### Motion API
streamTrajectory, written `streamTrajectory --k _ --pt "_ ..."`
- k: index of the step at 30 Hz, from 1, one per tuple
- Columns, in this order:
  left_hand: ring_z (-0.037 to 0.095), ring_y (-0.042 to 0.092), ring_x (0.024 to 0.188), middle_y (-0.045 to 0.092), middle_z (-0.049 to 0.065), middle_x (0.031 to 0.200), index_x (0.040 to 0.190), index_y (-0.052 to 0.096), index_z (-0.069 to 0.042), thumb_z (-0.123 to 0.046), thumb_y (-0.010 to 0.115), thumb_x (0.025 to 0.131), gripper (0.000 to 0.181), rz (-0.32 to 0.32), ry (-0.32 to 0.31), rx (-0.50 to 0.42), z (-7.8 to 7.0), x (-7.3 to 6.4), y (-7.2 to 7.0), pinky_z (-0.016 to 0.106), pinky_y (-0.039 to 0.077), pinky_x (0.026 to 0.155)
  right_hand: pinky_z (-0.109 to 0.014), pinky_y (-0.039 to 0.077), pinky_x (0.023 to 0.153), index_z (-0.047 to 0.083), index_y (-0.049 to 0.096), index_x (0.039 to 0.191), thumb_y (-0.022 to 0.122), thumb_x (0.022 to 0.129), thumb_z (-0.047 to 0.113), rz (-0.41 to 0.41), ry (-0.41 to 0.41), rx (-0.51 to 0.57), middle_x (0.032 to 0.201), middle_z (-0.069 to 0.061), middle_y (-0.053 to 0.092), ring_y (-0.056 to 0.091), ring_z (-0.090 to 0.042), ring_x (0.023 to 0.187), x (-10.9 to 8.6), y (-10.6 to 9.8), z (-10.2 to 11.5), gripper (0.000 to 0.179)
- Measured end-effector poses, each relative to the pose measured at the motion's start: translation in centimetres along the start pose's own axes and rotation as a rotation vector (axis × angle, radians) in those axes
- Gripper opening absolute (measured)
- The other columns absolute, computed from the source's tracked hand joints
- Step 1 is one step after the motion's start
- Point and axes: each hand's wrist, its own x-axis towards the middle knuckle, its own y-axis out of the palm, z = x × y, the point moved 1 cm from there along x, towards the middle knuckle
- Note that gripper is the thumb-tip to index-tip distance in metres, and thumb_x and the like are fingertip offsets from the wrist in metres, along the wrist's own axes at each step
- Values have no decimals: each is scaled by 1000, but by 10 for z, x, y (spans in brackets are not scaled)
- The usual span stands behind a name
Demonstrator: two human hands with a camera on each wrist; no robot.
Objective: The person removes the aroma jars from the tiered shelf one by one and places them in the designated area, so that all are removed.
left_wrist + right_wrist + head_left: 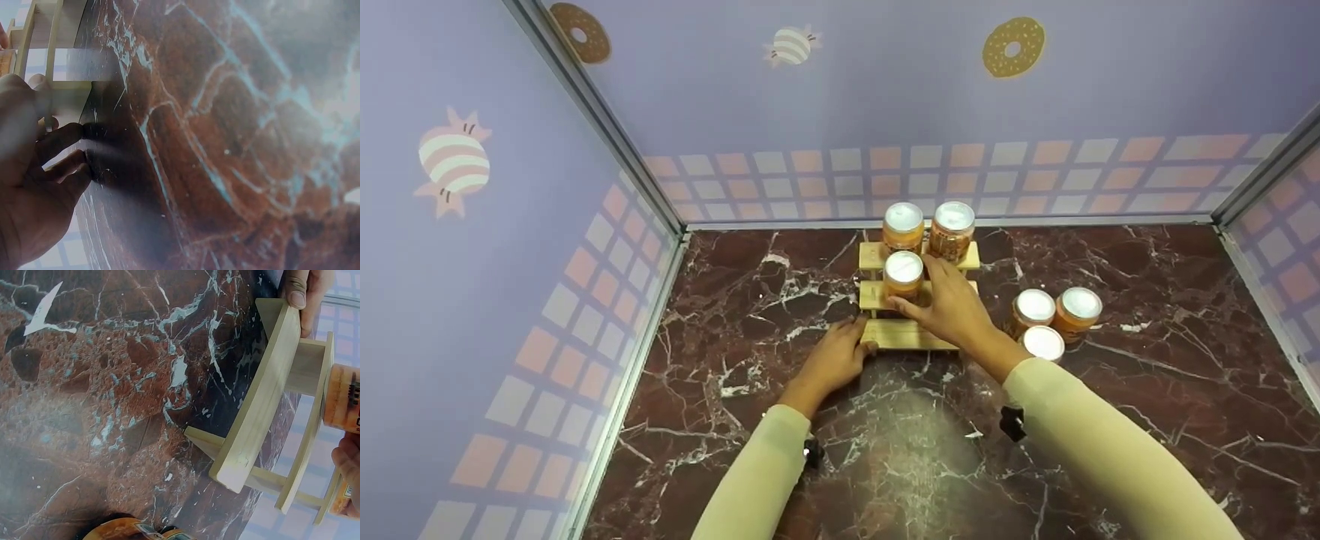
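Observation:
A small three-step wooden rack [915, 336] stands on the marbled table. My left hand [831, 357] pinches the left end of its lowest step; in the right wrist view the thumb [296, 297] lies over that end. My right hand [956, 309] holds an orange can [903, 271] with a silver lid, upright at the left part of the middle step. Its label [344, 399] carries dark lettering. On the top step stand two similar cans, one at the left [903, 219] and one at the right [953, 219].
Three more orange cans stand grouped on the table right of the rack, beside my right forearm: one at the back left [1034, 306], one at the right [1080, 304], one in front [1043, 343]. Purple patterned walls [877, 90] enclose the table at the back and sides.

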Motion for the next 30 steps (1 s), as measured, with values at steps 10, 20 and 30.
streamTrajectory --k 10,20,30 --pt "40 54 154 63 16 160 169 45 -10 -52 53 115 69 20 -1 -6 2 0 0 55 48 128 -62 51 120 -5 48 157 87 95 49 -3 22 47 149 -27 62 62 -47 139 5 2 4 91" --pt "38 54 155 64 17 159 168 47 -7 -51 53 115 69 2 -6 -24 -1 -2 -2 54 47 128 -61 55 114 -6 53 151 90 94 41 -41 12 62 137 -26 65 65 -45 128 8 8 4 83" --pt "39 54 155 65 16 159 170 44 -11 -51 53 115 69 16 -14 -24 0 -1 -1 54 47 128 -62 53 117 -7 53 150 89 96 39 -26 8 81 138 -26 63 64 -45 130 8 5 6 80"
